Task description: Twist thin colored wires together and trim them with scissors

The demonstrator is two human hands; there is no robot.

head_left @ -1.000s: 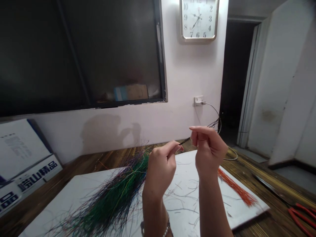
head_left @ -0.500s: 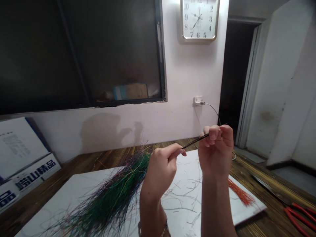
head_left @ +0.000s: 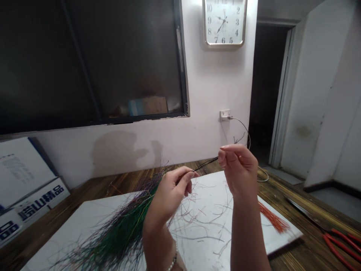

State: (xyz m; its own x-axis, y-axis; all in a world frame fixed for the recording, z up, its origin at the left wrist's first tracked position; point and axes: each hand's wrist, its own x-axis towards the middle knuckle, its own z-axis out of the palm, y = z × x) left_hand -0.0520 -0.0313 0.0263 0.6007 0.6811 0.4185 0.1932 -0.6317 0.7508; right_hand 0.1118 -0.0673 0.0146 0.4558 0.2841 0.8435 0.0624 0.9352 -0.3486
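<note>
My left hand (head_left: 169, 194) pinches a thin black wire bundle (head_left: 205, 164), and my right hand (head_left: 238, 169) grips its other end, both held above a white board (head_left: 273, 214) beside a heap of green wires (head_left: 118, 233).

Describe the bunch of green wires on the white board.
This loose bunch of thin wires is mostly dark green, mixed with purple, blue and yellow strands. It lies fanned out on the white board, its far ends spilling over the edge onto the wooden table. The left hand hangs over it, contact unclear.
</note>
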